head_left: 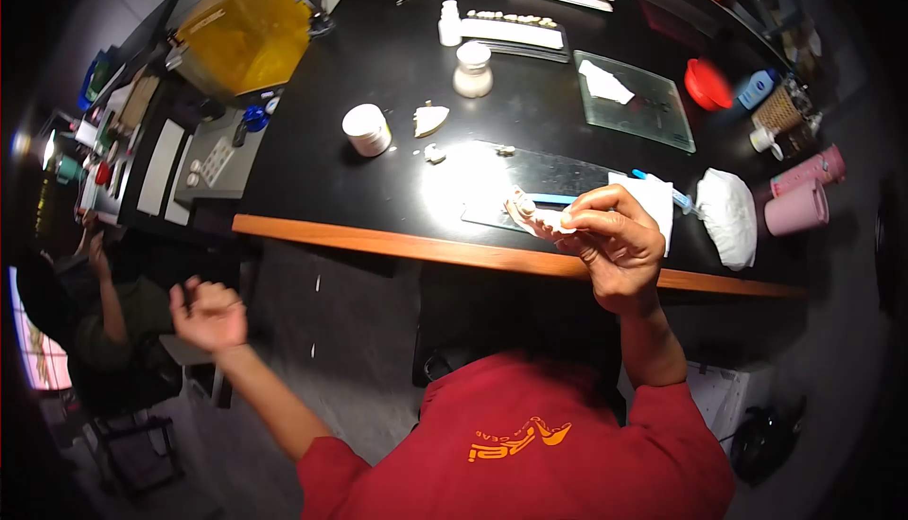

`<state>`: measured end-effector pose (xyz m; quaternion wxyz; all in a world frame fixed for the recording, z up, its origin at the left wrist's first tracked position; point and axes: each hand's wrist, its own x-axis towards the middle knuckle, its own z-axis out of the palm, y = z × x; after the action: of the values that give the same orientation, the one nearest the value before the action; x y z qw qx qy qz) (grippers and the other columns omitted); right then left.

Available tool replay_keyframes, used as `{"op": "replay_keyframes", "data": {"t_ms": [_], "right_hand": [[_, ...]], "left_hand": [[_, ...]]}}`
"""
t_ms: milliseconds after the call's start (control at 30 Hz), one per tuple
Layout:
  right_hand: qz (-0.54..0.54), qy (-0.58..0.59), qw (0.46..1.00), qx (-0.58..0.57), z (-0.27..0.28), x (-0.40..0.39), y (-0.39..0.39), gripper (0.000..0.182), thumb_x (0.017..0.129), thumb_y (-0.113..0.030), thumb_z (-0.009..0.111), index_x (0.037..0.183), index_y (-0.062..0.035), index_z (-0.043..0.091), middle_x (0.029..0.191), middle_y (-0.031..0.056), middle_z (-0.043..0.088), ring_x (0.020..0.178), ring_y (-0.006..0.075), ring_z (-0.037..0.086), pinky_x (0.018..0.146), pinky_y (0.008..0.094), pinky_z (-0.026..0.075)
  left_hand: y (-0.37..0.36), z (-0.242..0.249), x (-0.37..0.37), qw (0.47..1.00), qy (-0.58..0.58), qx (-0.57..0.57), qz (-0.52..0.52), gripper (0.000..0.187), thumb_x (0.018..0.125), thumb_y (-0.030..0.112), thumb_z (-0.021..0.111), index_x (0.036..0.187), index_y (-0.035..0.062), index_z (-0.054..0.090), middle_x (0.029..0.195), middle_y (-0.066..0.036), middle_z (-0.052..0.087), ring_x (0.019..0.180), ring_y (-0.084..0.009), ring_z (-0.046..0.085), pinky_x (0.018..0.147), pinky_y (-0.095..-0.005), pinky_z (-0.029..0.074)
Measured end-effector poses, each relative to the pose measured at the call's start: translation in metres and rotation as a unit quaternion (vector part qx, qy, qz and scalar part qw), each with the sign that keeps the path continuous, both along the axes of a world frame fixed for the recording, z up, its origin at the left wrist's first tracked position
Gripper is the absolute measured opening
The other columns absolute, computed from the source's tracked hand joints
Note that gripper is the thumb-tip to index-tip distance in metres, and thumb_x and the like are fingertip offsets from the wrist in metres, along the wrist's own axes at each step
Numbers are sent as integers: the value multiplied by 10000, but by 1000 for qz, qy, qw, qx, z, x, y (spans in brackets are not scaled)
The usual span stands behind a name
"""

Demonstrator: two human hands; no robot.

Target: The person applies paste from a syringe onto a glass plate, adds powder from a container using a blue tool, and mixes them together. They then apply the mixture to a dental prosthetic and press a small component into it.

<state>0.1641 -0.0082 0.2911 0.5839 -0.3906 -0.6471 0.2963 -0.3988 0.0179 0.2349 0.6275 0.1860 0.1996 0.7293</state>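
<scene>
My right hand (619, 244) is raised over the table's front edge, thumb and fingers closed on a pale pinkish dental cast (532, 216) that looks like a row of teeth. Out to the left, away from the table, my left hand (210, 317) hangs in the air with loosely bent, parted fingers and nothing in it. Beyond the cast, small off-white pieces (434, 153) and a larger pale cast piece (431, 121) lie on the black tabletop. A thin blue strip (553, 198) runs behind the cast, partly hidden by my right hand.
A white-lidded jar (366, 130) and another jar (473, 70) stand on the table. Further right are a glass slab (653, 118), a red bowl (707, 84), a syringe (679, 200), a white cloth bundle (726, 219) and a pink cup (796, 210). Another person (113, 317) sits at far left.
</scene>
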Motion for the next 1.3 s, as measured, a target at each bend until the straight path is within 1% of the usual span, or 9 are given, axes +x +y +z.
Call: {"op": "replay_keyframes", "data": {"t_ms": [67,167,300,367,467,700,967,1100,1300], "right_hand": [[12,-37,999,20,-2,-11,4,252,839,123,782,1048,-17,784,1013,123,692,900,189,713,725,292,591],[50,-73,995,37,-4,-25,7,260,826,121,788,1041,-24,791,1010,123,699,888,194,714,718,295,595],[94,-97,989,64,-2,-41,10,286,801,121,797,1035,-43,807,1018,114,714,885,206,728,721,310,605],[112,-98,987,63,-3,-41,10,292,802,118,799,1041,-50,810,1020,104,720,895,203,733,730,309,606],[115,-90,987,65,-8,-45,10,291,806,117,797,1047,-45,810,1013,99,724,892,201,736,733,305,604],[127,-93,987,45,-7,-54,16,280,823,123,779,1053,-34,804,1039,113,743,918,216,753,759,297,613],[96,-29,995,15,-17,-54,13,282,848,130,768,1107,19,775,1033,158,746,904,216,764,771,296,623],[75,-60,995,26,-14,-48,5,273,840,129,775,1092,24,776,1022,162,745,885,227,761,767,300,623],[-8,-99,992,75,-14,-41,-4,233,827,124,786,1031,10,779,948,142,740,832,218,746,739,282,600]], "left_hand": [[-6,9,94,986,165,30,4,457,1093,421,531,1104,-20,651,621,53,243,531,-79,201,513,-284,193],[-27,53,198,836,546,56,-6,572,898,296,865,1332,-27,676,624,143,282,550,8,228,539,-216,160],[-13,39,248,866,460,96,-171,593,886,177,893,1411,13,672,650,157,267,580,12,214,544,-215,172],[-8,25,264,877,433,114,-176,602,913,221,879,1395,-59,652,658,153,300,590,16,249,567,-189,238],[-7,8,271,908,363,104,-180,476,945,188,842,1318,-71,696,812,15,678,760,-50,600,755,-215,485],[-15,-7,269,932,320,140,-92,373,939,89,830,1252,-86,724,1045,-126,797,960,-110,706,903,-241,550],[-14,-26,232,954,274,117,32,383,950,151,826,1241,-78,729,1059,-75,769,897,-80,675,821,-200,526],[7,-35,169,932,301,137,150,384,1047,240,709,1325,-21,662,1115,-81,741,603,-6,337,551,-200,247],[43,-28,56,883,300,44,357,323,1104,233,627,1305,-15,671,644,103,401,529,-7,208,511,-243,179]]}}
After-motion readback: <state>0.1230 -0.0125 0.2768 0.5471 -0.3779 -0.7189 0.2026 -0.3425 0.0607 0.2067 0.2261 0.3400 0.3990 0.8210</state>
